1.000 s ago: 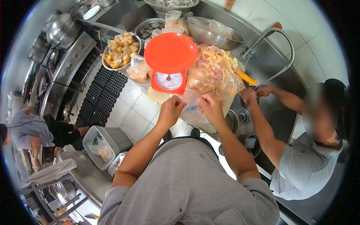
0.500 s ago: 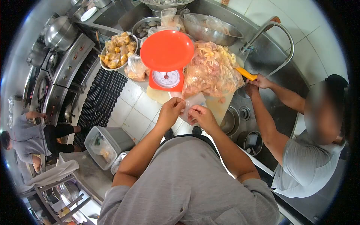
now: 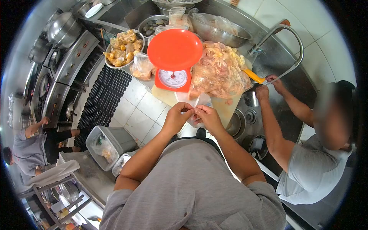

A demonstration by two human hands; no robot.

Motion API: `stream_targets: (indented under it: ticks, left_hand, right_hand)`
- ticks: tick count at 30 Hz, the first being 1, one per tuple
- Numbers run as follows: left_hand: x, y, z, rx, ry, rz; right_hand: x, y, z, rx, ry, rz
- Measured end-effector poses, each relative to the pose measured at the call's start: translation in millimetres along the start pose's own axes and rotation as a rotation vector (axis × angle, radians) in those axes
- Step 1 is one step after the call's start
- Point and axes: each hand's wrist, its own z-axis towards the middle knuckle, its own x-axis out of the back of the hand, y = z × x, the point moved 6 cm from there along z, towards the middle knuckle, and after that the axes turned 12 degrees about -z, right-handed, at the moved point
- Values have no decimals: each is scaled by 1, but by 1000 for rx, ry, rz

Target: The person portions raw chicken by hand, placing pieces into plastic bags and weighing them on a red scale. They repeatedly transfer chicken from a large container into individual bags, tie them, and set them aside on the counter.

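Observation:
Just in front of my body, my left hand (image 3: 179, 117) and my right hand (image 3: 208, 118) pinch the edge of a clear plastic bag (image 3: 204, 100), fingertips almost touching. Beyond them stands an orange scale (image 3: 172, 79) with a round dial and an orange pan (image 3: 174, 50) on top. A large heap of raw chicken pieces (image 3: 218, 71), partly covered by clear plastic, lies right of the scale on a pale cutting board (image 3: 224, 108). To the left are a bagged portion of meat (image 3: 141, 67) and a bowl of yellowish bagged pieces (image 3: 123, 50).
At the right, a co-worker (image 3: 318, 161) has both hands over the sink, near a yellow-handled knife (image 3: 253, 76) and a curved faucet (image 3: 301, 46). Another person (image 3: 30, 147) is by the stove at far left. A grey bin (image 3: 111, 143) stands at lower left.
My hands have come closer together on the bag, fingertips now meeting. The co-worker's hands have moved off the yellow handle, and a metal cup shows beside them. The person at far left has raised an arm.

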Motion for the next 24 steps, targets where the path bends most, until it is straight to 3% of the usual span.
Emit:
stream_targets:
  ticks: [11, 18, 21, 24]
  left_hand:
    - [8, -3, 2, 23, 44, 120]
    - [4, 1, 1, 10, 47, 198]
    - [2, 3, 2, 2, 92, -3]
    - [-5, 19, 4, -154, 84, 26]
  right_hand:
    - [-11, 4, -1, -62, -54, 67]
    - [-4, 4, 3, 40, 9, 25]
    - [-5, 2, 2, 37, -3, 49]
    - [-8, 2, 3, 72, -24, -28]
